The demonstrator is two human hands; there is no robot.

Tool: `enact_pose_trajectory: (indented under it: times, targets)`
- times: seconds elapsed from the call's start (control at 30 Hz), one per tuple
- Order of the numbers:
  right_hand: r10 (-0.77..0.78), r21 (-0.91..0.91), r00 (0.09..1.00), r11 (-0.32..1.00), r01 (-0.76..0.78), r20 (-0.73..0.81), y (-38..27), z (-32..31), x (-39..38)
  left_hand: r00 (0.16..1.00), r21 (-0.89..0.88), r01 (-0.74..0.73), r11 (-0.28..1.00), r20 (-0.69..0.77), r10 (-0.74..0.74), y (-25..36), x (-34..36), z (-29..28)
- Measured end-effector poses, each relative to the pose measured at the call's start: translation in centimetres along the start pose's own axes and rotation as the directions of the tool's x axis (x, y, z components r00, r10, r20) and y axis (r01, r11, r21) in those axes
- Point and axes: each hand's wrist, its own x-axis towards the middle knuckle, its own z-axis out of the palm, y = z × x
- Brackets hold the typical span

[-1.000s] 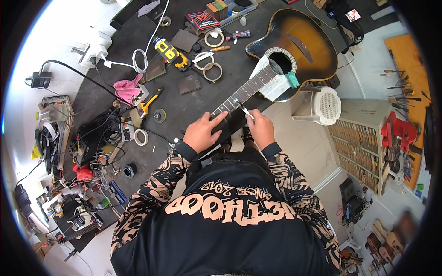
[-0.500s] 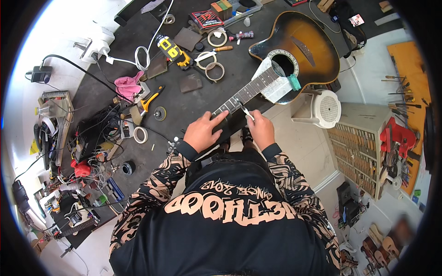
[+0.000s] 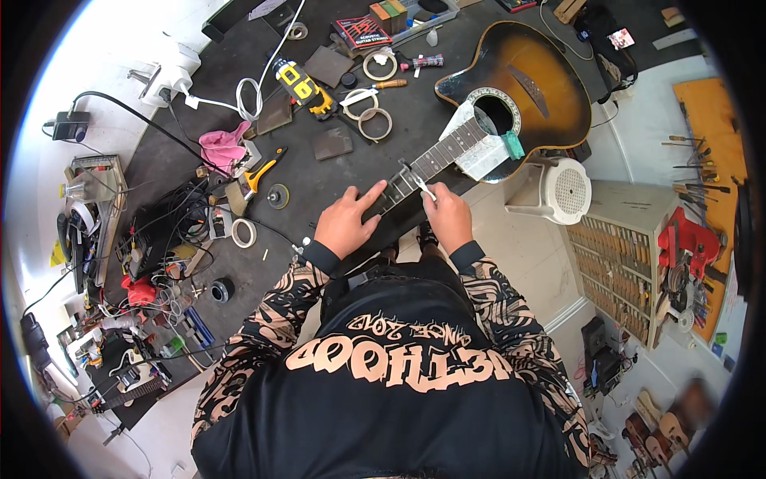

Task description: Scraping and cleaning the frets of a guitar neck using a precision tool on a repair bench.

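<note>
An acoustic guitar (image 3: 558, 104) with a dark sunburst top lies on the bench, its neck (image 3: 436, 160) angled toward me. White covering (image 3: 483, 157) and a teal strip (image 3: 512, 144) lie by the soundhole. My left hand (image 3: 345, 221) rests at the lower neck, fingers apart, index fingertip on the fretboard. My right hand (image 3: 449, 215) is closed on a slim white-handled tool (image 3: 425, 188), whose darker head meets the frets just beyond my left fingertips; I cannot make out the head's exact shape.
The dark bench (image 3: 311, 184) carries tape rings (image 3: 375, 124), a yellow-black power tool (image 3: 302, 88), a pink cloth (image 3: 223, 146) and tangled cables (image 3: 191, 223). A white stool (image 3: 562, 191) stands below the guitar's body, beside a cabinet of small drawers (image 3: 610, 263).
Both my hands have shifted slightly up and left along the neck, the tool's head moving with my right hand. The bench and guitar appear shifted a little in the view.
</note>
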Motion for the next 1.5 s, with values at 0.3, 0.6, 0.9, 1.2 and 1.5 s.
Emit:
enact_pose_trajectory:
  times: [0.3,0.6,0.9,1.2,1.5]
  targets:
    - [-0.005,-0.01,1.0,1.0,0.005,-0.008,-0.3,0.3,0.6,1.0,-0.008,0.013,1.0,0.01,-0.013,-0.6,0.5,-0.2]
    - [-0.01,-0.007,1.0,1.0,0.01,-0.006,-0.6,0.1,0.8,1.0,-0.002,-0.004,1.0,0.025,0.004,-0.5,0.7,-0.7]
    - [-0.001,-0.014,1.0,1.0,0.001,0.006,-0.3,0.1,0.4,0.995,-0.075,0.08,0.994,-0.061,-0.084,-1.3,0.8,-1.0]
    - [0.065,0.051,0.997,0.997,-0.062,-0.051,1.4,-1.0,-1.8,0.974,-0.697,0.173,0.696,0.017,-0.225,-5.6,0.7,-0.5]
    - [-0.066,0.014,0.997,0.998,0.066,-0.026,2.0,0.5,-3.8,0.993,-0.534,0.118,0.837,0.058,-0.103,-1.5,0.1,-1.5]
